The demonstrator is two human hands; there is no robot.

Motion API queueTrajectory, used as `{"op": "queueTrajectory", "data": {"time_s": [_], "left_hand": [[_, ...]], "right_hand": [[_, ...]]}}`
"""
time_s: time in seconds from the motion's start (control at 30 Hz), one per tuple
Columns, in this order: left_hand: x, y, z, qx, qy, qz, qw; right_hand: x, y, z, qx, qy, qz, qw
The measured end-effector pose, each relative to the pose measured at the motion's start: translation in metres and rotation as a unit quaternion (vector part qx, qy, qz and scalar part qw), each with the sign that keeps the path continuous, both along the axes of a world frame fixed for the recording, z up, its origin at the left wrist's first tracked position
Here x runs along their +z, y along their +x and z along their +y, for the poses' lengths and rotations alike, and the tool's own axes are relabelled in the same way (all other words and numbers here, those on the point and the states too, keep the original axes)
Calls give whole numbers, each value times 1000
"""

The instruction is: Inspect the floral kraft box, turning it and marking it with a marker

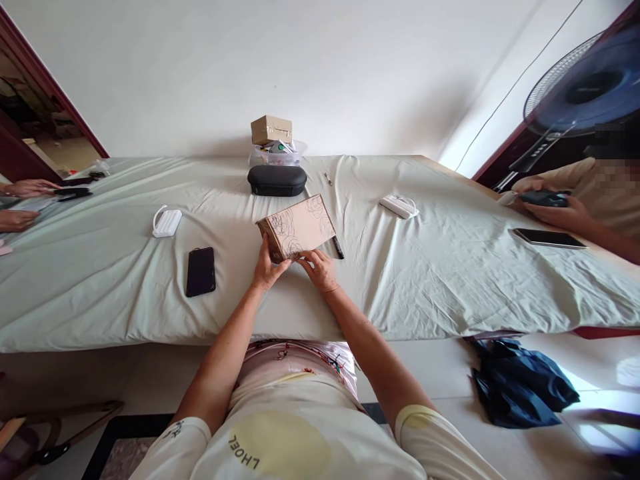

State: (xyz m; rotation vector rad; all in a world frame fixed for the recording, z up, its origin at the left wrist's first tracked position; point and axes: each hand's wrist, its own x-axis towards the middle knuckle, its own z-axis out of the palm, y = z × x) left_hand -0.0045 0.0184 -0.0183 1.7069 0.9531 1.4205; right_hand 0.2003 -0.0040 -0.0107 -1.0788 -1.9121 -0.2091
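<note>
A brown cardboard box [299, 227] with line drawings of roses on it stands tilted on the cloth-covered table [425, 267], just in front of me. My left hand [267, 267] grips its near left corner, fingers curled against the side. My right hand [319, 268] rests at the box's near bottom edge, its fingers pressed to the cardboard. A black pen [338, 247] lies right behind my right hand, beside the box.
A black phone [201, 271] lies left of my hands, with a white gadget [167, 222] beyond it. A black case [277, 180], a plastic tub with a small box on top [271, 130] and another white gadget [399, 205] sit farther back. Other people's hands show at both table ends; a fan [585, 87] stands right.
</note>
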Motion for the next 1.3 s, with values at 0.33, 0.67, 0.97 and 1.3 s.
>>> {"op": "queueTrajectory", "data": {"time_s": [0.33, 0.67, 0.97, 1.3], "left_hand": [[14, -17, -4, -70, -101, -47, 991], [17, -18, -4, -23, -12, -46, 999], [8, -15, -2, 36, -31, -30, 998], [-5, -23, 11, 114, -62, -98, 987]], "right_hand": [[4, 46, 14, -125, -1, 248, 961], [-1, 44, 21, -65, -71, 407, 908], [-6, 39, 25, -24, -98, 432, 896], [-14, 27, 25, -3, -168, 341, 925]]}}
